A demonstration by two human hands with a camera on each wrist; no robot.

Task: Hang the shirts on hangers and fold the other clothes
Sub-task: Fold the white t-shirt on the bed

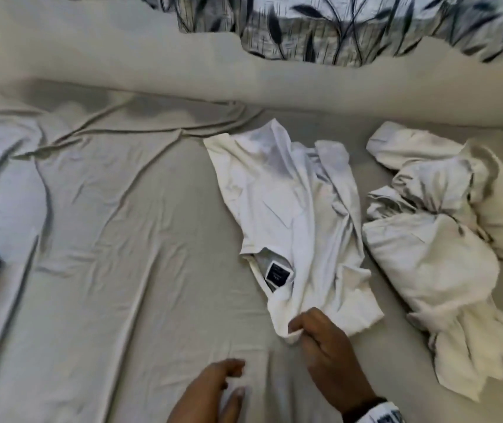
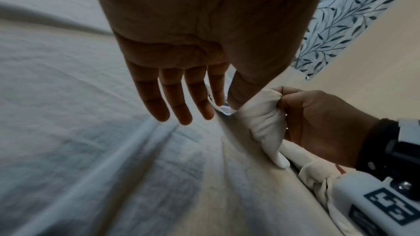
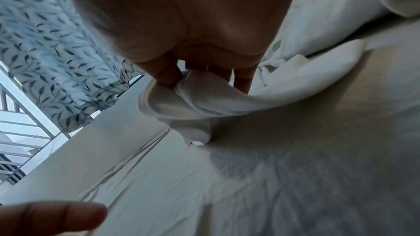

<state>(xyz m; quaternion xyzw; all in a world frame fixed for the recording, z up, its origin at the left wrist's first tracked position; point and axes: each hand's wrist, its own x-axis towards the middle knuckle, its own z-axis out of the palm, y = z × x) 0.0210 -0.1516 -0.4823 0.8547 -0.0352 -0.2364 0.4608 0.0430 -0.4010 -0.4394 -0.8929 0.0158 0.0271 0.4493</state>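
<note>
On the wrinkled bed sheet (image 1: 115,239), right hand (image 1: 329,349) pinches the near corner of the crumpled white shirt (image 1: 293,215), likely to drag it flat, while left hand (image 1: 210,389) hovers beside it, fingers straight, empty.

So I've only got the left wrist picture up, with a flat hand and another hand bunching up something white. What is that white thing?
Observer: A white T-shirt spread on the grey bed sheet; the head view shows a dark label inside its collar. The right hand pinches its near edge.
Operator: Is it the only piece of clothing there?
Observer: No. The head view shows a crumpled white pile lying to the shirt's right.
Operator: And the flat hand, is it touching the shirt?
Observer: In the head view the left hand is open over bare sheet, apart from the shirt.
</note>
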